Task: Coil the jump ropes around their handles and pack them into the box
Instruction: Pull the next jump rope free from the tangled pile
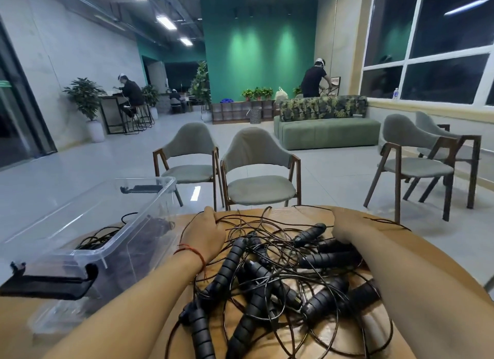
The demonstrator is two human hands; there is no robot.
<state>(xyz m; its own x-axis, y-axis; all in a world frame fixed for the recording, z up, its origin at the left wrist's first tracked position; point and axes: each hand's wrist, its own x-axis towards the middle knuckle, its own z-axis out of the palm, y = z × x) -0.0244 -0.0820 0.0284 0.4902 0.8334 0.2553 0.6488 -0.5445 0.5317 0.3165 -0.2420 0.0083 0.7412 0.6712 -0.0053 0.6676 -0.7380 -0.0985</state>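
Note:
A tangled pile of jump ropes [270, 275] with black ribbed handles and thin dark cords lies on the round wooden table [385, 225]. My left hand [205, 233] rests at the pile's far left side, its fingers curled over some cords near the table's far edge. My right hand [344, 229] lies on the pile's far right side, fingers bent down over the handles; whether it grips one is hidden. A clear plastic box [88, 225] with black latches stands at the left, holding a dark coiled rope [152, 225].
Two grey chairs [256, 166] stand just beyond the table, two more at the right. A green sofa [328, 131], plants and people at other tables are far back. One loose cord trails over the table's right edge.

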